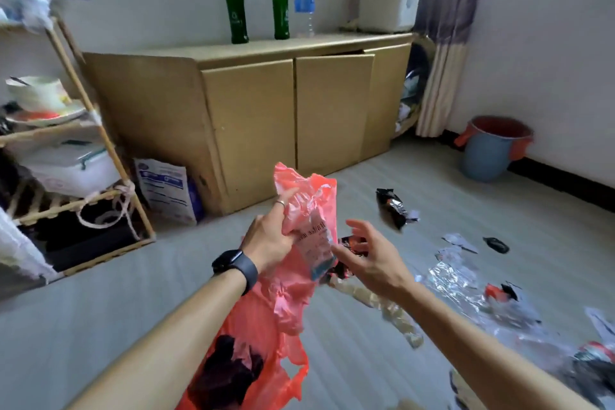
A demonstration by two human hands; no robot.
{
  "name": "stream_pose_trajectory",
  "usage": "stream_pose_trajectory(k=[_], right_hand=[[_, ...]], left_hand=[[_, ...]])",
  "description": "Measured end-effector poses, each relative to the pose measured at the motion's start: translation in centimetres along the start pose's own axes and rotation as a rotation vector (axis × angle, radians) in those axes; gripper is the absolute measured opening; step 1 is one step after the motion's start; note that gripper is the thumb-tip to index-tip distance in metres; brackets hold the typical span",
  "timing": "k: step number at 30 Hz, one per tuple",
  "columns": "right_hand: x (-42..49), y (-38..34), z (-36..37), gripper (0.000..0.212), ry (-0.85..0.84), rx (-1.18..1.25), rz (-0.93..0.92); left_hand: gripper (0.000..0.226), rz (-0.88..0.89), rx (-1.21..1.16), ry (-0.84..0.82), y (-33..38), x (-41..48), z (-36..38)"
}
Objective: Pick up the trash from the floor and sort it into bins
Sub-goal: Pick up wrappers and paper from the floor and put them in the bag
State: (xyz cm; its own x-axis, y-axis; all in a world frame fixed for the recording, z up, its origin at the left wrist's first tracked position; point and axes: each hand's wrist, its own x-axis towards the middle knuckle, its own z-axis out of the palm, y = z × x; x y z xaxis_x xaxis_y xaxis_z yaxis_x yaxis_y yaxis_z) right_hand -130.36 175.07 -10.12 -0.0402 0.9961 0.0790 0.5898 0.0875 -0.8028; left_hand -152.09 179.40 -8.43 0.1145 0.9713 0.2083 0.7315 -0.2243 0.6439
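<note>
Red plastic bag (301, 206) gripped by left hand (270, 236); right hand (369, 258) spread-fingered beside it. Black foil wrapper (392, 206) lies between them and blue bin (484, 160).

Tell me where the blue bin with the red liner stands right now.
In the head view, the blue bin stands on the floor at the far right, against the white wall, right of the curtain and beyond the black wrapper.

My left hand (270, 237) is burying its fingertips in the red plastic bag (311, 206), whose bottom is running off the lower edge. A dark lump (229, 371) inside is showing through, unidentifiable. Wrappers (594, 364) are blurring together at the right edge.
</note>
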Motion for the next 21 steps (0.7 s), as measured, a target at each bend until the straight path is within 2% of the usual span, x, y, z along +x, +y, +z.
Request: stream_pose_trajectory(k=[3, 5, 9, 11, 14, 18, 21], right_hand=[[-1.5, 0.9, -5.9, 0.076, 0.016, 0.217, 0.08], [-2.5, 2.2, -8.2, 0.067, 0.016, 0.418, 0.148], [-4.3, 5.5, -11.7, 0.039, 0.069, 0.544, 0.24], [-5.0, 6.5, -12.5, 0.033, 0.137, 0.528, 0.245], [-5.5, 7.6, -12.9, 0.03, 0.141, 0.446, 0.234], [-5.9, 9.3, -13.1, 0.031, 0.047, 0.273, 0.245], [-6.4, 10.0, -13.3, 0.029, -0.047, 0.082, 0.223]], left_hand=[[0.102, 0.107, 0.006, -0.141, 5.0, 0.3, 5.1], [0.105, 0.165, -0.012, -0.196, 7.7, 0.3, 7.6], [0.087, 0.215, -0.049, -0.308, 11.9, 0.1, 10.3], [0.072, 0.185, -0.143, -0.305, 12.7, -0.3, 11.2], [0.068, 0.094, -0.342, -0.238, 13.2, -1.3, 12.2], [0.065, 0.183, -0.279, -0.181, 13.7, -2.1, 13.2], [0.083, 0.18, -0.237, -0.203, 13.5, -2.2, 13.1]])
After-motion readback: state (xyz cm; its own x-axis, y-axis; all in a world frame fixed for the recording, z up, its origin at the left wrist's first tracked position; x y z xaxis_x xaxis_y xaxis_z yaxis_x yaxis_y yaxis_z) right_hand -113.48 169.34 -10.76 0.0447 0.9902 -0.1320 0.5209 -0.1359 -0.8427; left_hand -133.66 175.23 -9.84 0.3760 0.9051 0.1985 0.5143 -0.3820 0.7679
